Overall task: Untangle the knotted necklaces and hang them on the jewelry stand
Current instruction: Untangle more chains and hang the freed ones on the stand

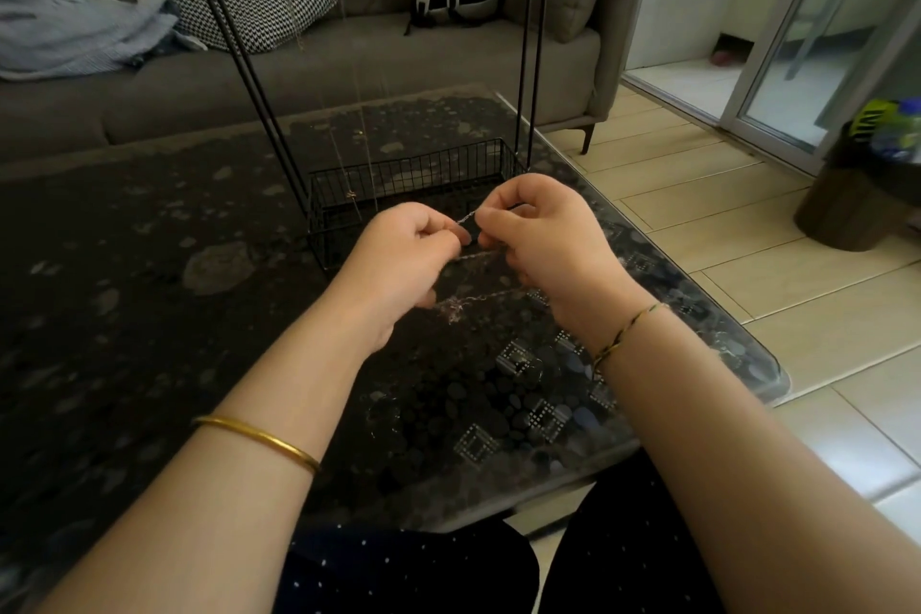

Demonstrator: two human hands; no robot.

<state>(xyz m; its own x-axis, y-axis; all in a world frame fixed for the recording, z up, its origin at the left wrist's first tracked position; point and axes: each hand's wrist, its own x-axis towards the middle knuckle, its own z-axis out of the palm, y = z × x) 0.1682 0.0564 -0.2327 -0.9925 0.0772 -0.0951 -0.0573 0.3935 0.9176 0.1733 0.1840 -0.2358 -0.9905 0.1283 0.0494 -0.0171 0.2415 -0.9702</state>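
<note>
While the silver chain (468, 216) is being stretched taut at the centre of the frame, the left hand (403, 254) is pinching one end of the short span and the right hand (538, 234) is pinching the other. Lower strands are running between the two palms, and a tangled clump (451, 307) is hanging just below them, above the dark patterned table (149, 264).

The step in hand is judged to be untangling; this piece is not yet on the stand. The next move is likely calling for a fingertip pick at the clump with slack fed in, since pulling would tighten the knot.

The jewelry stand (413, 185), a black wire basket with tall rods, is standing just behind the hands. Thin gold chains (350, 194) are already hanging from it at centre left. A grey sofa (349, 65) is filling the upper frame.

No legible writing is showing. Markings on the yellow-and-black object (867, 120) at the right edge are too blurred to read.
</note>
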